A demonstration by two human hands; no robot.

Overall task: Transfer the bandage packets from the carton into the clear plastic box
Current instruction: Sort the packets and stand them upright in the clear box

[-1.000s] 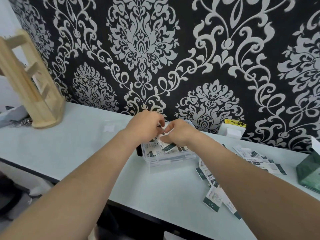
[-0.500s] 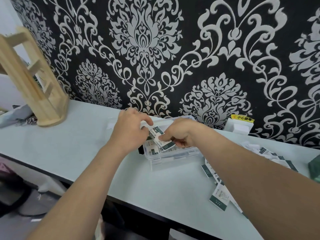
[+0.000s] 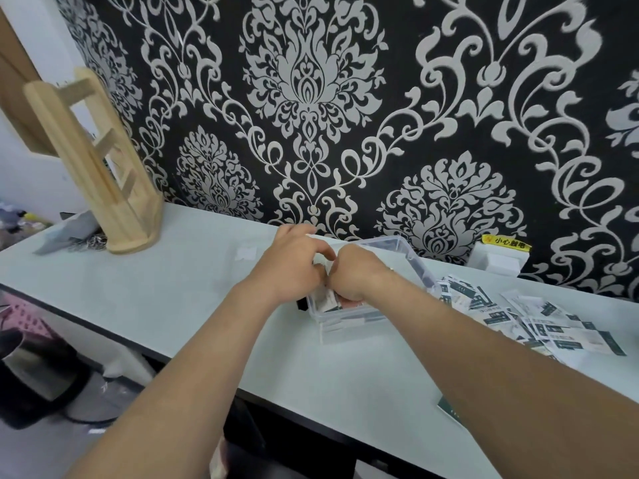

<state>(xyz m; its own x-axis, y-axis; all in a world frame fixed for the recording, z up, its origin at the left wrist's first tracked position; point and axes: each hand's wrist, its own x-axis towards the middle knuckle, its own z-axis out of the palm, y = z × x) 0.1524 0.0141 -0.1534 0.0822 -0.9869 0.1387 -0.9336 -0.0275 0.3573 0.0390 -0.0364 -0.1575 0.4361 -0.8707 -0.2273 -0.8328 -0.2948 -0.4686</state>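
Note:
The clear plastic box [image 3: 404, 252] sits on the pale table near the patterned wall. Both hands are down inside it, side by side. My left hand [image 3: 294, 264] curls over the box's left part; my right hand [image 3: 356, 274] is closed on white-and-green bandage packets [image 3: 328, 300] in the box's front corner. The fingertips are hidden, so what the left hand grips is unclear. Several loose bandage packets [image 3: 511, 314] lie spread on the table right of the box. The carton is out of view.
A wooden rack [image 3: 100, 174] stands at the table's left back, with grey items [image 3: 65, 233] beside it. A white wall fitting with a yellow label [image 3: 499, 259] sits behind the packets. One packet [image 3: 449, 409] lies near the front edge, which drops off to the floor.
The view has shifted left and nearer. Both hands have pressed deeper into the box and closer together; the packet held up between them is now down inside.

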